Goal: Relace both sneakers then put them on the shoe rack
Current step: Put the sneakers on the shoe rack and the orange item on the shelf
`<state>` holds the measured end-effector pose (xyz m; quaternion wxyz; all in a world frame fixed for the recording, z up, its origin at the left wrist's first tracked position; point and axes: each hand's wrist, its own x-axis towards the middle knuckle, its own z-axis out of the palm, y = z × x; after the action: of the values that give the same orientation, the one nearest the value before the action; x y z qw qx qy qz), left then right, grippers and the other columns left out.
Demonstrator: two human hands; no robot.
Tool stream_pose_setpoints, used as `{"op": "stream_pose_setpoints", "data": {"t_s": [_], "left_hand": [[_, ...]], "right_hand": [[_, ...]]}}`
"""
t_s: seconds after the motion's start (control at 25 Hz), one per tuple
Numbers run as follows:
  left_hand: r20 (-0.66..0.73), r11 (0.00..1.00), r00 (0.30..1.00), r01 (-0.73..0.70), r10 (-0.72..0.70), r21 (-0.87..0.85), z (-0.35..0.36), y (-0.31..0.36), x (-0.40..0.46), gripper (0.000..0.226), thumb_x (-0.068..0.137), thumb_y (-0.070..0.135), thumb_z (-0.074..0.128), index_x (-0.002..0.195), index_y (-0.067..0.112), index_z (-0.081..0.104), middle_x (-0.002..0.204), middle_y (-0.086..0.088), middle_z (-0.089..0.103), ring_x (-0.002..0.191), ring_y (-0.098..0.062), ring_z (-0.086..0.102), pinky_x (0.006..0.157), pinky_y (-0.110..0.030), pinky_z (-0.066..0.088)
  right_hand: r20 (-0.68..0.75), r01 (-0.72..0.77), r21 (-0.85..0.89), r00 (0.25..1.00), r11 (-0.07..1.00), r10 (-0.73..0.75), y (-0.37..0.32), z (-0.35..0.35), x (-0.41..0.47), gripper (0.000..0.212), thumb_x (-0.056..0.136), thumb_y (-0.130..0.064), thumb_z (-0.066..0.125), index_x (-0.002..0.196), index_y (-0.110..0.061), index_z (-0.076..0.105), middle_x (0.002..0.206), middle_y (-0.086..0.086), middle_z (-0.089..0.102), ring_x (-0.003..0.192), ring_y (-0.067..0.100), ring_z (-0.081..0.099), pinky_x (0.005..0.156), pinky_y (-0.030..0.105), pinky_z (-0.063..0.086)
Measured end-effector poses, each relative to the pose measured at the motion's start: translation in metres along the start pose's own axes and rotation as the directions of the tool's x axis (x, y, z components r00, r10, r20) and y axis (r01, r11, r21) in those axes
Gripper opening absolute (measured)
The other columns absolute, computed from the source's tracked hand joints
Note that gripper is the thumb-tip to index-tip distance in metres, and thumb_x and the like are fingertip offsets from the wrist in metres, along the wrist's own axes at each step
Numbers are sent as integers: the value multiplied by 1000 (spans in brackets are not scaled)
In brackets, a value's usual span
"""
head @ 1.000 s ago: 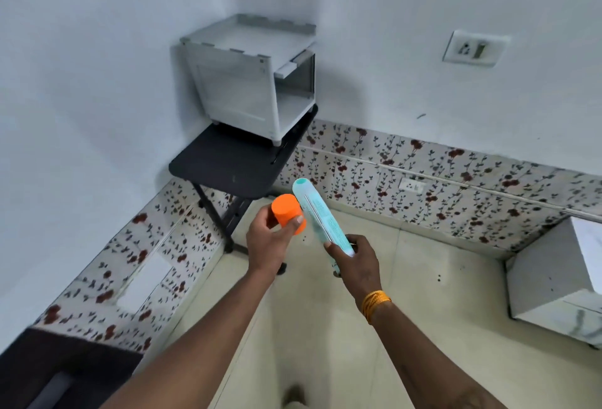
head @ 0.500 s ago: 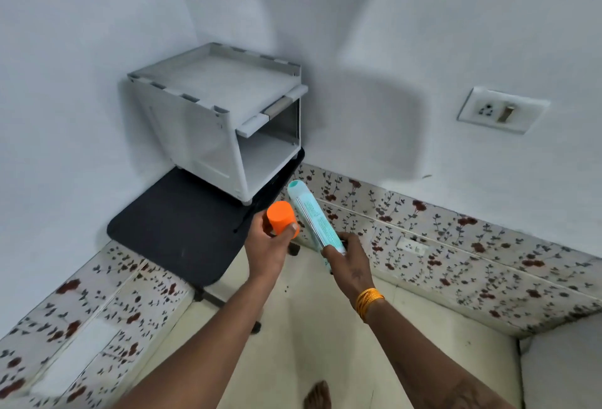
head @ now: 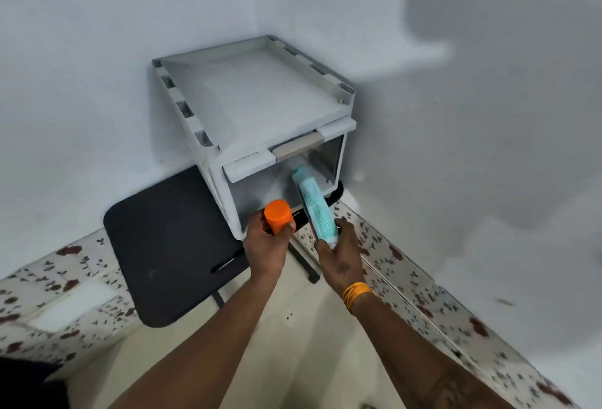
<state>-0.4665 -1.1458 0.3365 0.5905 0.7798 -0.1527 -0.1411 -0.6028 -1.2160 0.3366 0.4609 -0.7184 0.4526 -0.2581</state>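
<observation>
Presently, no sneakers were in view; the grey shoe rack (head: 260, 99) stood just ahead of your hands. Your left hand (head: 265, 245) gripped 1 orange-capped container (head: 278, 214); your right hand (head: 340, 254) held 1 teal tube (head: 316, 205), light and probably squashy, best held low on its body.

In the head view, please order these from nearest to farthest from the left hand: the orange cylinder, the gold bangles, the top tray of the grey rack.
1. orange cylinder: held in the left hand.
2. gold bangles: to the right, on the other wrist.
3. top tray of the grey rack: farther back, in the corner.
</observation>
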Motion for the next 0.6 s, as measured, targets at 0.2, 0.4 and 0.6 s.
{"op": "stream_pose_setpoints", "data": {"t_s": [0.2, 0.4, 0.6], "left_hand": [[-225, 994, 974, -10, 35, 112, 44, -12, 35, 37, 77, 30, 89, 107, 21, 69, 96, 8, 73, 87, -12, 69, 81, -31, 54], [-310, 964, 942, -42, 125, 261, 69, -21, 67, 42, 82, 34, 86, 114, 16, 68, 103, -2, 76, 92, -21, 71, 84, -34, 56], [-401, 966, 906, -29, 134, 257, 81, -30, 80, 45, 82, 35, 85, 121, 20, 68, 116, -1, 74, 106, -21, 69, 98, -44, 56]], "right_hand": [[119, 217, -56, 971, 975, -209, 19, 5, 75, 68, 91, -34, 62, 149, -6, 40, 139, 13, 53, 123, 28, 53, 102, 37, 47], [150, 233, -19, 962, 972, -228, 22, 16, 125, 59, 84, -42, 77, 130, -21, 46, 121, 3, 63, 105, 24, 64, 85, 42, 59], [190, 390, -120, 912, 913, -364, 11, 30, 159, 67, 79, -40, 81, 134, -10, 56, 123, 12, 55, 110, 29, 58, 87, 32, 50]]}}
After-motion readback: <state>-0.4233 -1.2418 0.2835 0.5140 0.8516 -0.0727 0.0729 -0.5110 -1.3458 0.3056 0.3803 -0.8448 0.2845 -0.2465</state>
